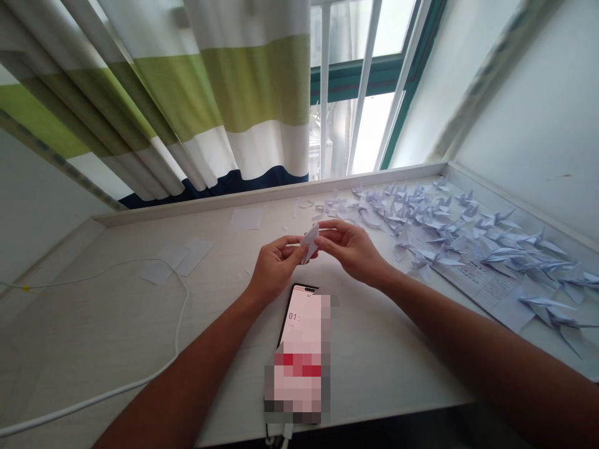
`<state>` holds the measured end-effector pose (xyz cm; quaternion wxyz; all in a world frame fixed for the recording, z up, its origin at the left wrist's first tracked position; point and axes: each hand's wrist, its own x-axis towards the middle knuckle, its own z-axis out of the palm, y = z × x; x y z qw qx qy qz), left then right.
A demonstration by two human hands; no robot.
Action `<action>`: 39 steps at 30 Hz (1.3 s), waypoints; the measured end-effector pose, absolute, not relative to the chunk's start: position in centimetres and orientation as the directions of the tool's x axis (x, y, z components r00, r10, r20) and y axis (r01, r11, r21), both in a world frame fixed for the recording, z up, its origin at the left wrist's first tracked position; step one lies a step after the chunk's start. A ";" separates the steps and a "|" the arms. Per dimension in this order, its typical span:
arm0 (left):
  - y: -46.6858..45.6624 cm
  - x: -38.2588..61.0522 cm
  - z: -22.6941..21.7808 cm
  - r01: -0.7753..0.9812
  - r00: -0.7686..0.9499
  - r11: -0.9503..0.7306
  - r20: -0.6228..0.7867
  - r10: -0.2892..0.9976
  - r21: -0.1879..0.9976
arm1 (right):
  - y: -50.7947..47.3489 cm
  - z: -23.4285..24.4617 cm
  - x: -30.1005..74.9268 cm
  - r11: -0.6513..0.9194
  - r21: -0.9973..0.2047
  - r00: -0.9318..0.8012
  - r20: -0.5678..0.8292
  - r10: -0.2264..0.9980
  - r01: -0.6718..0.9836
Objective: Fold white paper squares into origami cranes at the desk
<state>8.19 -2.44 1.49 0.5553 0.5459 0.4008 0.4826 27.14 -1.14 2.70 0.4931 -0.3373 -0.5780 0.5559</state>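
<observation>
A small piece of folded white paper with a pointed top is held up between both hands, over the middle of the table. My left hand pinches its lower left side with thumb and fingers. From the right, my right hand grips the other edge between thumb and fingertips. The paper's back and some of the fingertips are hidden. Just below the hands lies a phone with a lit screen, partly blurred out.
Many folded paper cranes are heaped at the right, some on a printed sheet. Loose white paper squares lie at the left, near a white cable. A raised ledge edges the table's back, below a curtain and barred window.
</observation>
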 end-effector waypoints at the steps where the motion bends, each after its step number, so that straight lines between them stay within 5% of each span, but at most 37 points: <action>1: -2.5 8.2 1.7 -0.086 0.217 -0.056 0.074 0.973 0.995 | -1.2 2.7 27.1 0.161 -0.974 -0.304 0.204 0.931 -0.161; 17: -3.2 8.5 1.8 -0.033 0.370 -0.033 0.042 0.928 0.999 | -1.7 2.6 26.7 0.072 -0.987 -0.395 0.123 0.910 -0.141; 29: -2.8 8.3 1.8 -0.070 0.362 0.069 -0.039 0.931 0.995 | -1.4 2.2 26.8 0.155 -0.988 -0.330 0.152 0.932 -0.019; 39: -1.4 6.7 0.7 0.132 0.280 -0.028 -0.010 0.960 0.991 | -0.3 2.1 27.9 0.203 -0.922 -0.253 0.121 0.960 0.330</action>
